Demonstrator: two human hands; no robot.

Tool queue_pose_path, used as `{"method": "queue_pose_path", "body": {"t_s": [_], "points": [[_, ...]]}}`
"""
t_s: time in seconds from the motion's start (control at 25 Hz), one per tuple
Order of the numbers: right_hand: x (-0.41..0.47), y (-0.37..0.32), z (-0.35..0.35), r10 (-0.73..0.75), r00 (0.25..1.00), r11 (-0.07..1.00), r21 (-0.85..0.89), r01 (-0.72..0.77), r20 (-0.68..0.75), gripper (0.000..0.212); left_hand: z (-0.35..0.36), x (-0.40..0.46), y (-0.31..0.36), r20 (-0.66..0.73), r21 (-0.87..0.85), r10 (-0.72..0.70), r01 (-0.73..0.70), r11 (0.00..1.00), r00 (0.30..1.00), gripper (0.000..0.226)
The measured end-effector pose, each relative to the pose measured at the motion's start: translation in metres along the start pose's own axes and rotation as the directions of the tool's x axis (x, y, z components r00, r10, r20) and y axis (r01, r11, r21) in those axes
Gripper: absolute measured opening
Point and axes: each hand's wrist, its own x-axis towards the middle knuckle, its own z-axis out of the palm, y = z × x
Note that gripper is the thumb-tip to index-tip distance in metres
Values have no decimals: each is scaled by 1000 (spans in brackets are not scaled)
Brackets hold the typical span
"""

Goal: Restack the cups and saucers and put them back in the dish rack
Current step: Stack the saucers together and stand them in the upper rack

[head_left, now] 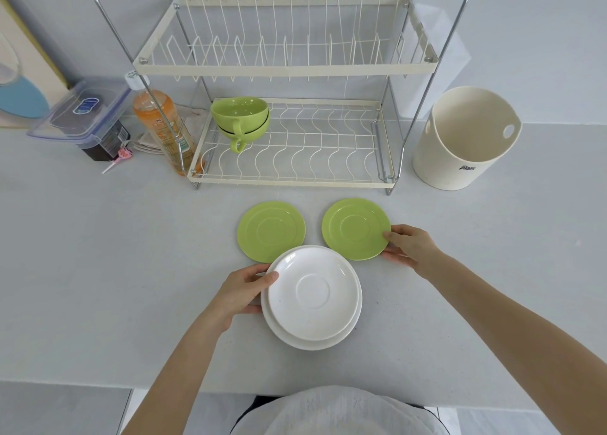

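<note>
The left hand (243, 290) is gripping the left rim of two stacked white saucers (312, 298) near the worktop's front edge, while the right hand (409, 244) is pinching the right green saucer (356, 228), beside another green saucer (271, 231) before the dish rack (289, 67), which is holding two stacked green cups (241, 118) on its lower shelf.

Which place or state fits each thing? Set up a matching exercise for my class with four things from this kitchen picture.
Things:
1. green cups
2. white saucers
3. right green saucer
4. cream tub

Places or states:
A. gripped at its edge by the right hand
B. stands right of the dish rack
C. nested on the rack's lower shelf
D. stacked, held by the left hand

Pairs: 1-C, 2-D, 3-A, 4-B
</note>
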Motion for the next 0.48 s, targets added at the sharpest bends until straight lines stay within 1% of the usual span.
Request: {"method": "queue_pose_path", "body": {"t_s": [0.12, 0.24, 0.32, 0.4, 0.48], "points": [[-7, -3, -2, -16, 998, 998, 56, 13, 56, 15, 0, 0, 0, -2, 2, 2, -2, 1000, 1000, 20], [-16, -9, -3, -41, 994, 986, 165, 23, 105, 15, 0, 1, 0, -6, 6, 5, -5, 1000, 1000, 20], [-23, -15, -4, -67, 988, 979, 200, 37, 142, 13, 0, 0, 0, -5, 14, 4, -4, 1000, 1000, 20], [-29, -20, -2, -73, 975, 986, 162, 39, 208, 12, -1, 0, 1, -5, 20, 1, -1, 1000, 1000, 21], [-37, -22, 1, -53, 959, 998, 51, 40, 280, 11, -1, 0, 1, -4, 22, -1, 1, 1000, 1000, 22]]}}
